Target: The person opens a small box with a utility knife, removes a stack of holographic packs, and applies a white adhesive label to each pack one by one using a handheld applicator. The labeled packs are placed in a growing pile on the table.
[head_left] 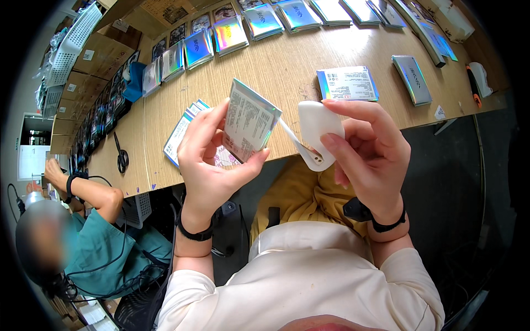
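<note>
Two hands meet above the desk's near edge: the left hand [212,160] grips a small holographic-edged printed cardboard box [249,120], the right hand [367,151] pinches a white moulded plastic insert [316,128] just beside it. Similar boxes [346,83] lie behind.

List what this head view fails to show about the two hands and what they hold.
- Small iridescent-edged cardboard box: its far faces, turned away; left hand covers one edge.
- White rounded plastic case: its inside, too small; right hand covers its side.
- Wooden table: near edge hidden behind both.
</note>
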{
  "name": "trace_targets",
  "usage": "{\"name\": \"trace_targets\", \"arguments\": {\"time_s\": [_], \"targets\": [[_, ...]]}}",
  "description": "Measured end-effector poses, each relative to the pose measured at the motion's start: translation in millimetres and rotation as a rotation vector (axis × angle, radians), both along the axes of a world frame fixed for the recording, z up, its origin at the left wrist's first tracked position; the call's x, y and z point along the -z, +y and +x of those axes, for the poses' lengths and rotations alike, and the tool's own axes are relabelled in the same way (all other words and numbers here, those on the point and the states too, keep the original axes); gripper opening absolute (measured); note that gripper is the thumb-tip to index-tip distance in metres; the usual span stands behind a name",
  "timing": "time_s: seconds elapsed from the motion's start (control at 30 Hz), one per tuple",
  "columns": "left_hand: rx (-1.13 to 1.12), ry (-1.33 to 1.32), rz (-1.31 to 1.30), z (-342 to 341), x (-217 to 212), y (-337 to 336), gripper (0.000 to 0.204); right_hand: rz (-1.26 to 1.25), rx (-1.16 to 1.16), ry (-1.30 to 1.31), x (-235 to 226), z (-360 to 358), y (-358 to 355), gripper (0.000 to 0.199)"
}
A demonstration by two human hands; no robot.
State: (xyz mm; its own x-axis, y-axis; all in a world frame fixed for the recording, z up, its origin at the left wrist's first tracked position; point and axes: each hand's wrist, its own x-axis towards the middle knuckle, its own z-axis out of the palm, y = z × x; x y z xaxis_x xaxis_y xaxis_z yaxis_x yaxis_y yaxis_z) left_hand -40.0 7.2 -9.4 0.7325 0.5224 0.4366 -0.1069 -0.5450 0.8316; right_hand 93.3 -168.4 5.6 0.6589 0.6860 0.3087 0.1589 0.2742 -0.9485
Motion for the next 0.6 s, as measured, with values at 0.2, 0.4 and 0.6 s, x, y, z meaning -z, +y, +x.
{"name": "trace_targets", "arguments": {"time_s": [0.2,0.4,0.6], "targets": [[-0.037,-0.006,0.518,-3,-12,6,0.068,-0.027,0.004,-0.068,-1,8,-5,0.028],[0.169,0.127,0.485,2,-14,-20,0.065,0.019,0.005,-0.041,1,12,2,0.029],[0.258,0.205,0.456,-5,-4,-31,0.065,0.148,0.274,0.044,1,22,6,0.03]]}}
